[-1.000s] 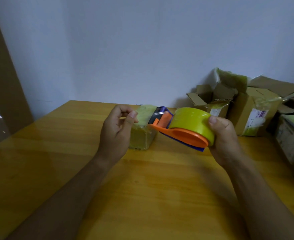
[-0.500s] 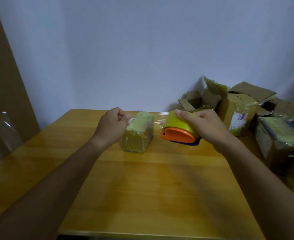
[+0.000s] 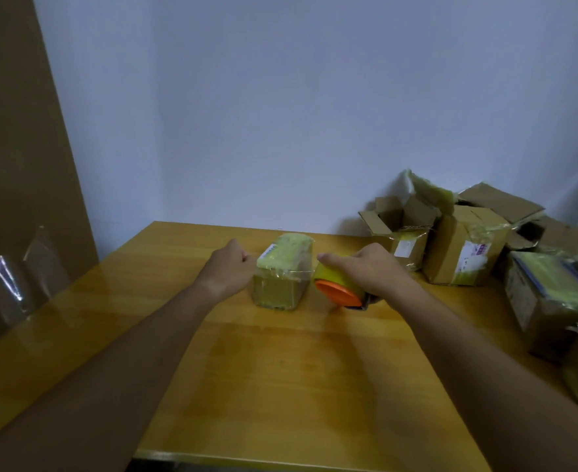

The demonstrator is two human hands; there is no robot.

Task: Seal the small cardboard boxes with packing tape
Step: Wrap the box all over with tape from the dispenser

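Note:
A small cardboard box [image 3: 280, 277] wrapped in yellowish tape stands on the wooden table [image 3: 280, 369], near its far edge. My left hand [image 3: 229, 267] is a closed fist pressed against the box's left side; whatever it pinches is hidden. My right hand [image 3: 365, 267] grips from above the tape dispenser [image 3: 337, 284], a yellow roll on an orange holder. It sits just right of the box. A strip of clear tape [image 3: 296, 274] runs from the dispenser across the box's near face.
Several cardboard boxes [image 3: 461, 247], some open and some taped, are piled at the table's back right and along its right edge. A brown board [image 3: 18, 165] with a loose piece of clear plastic film [image 3: 21, 284] leans at the left. A white wall stands behind.
Both hands came down from mid-air to the box. The dispenser dropped to the table at the box's right, and tape now stretches across the box's near face.

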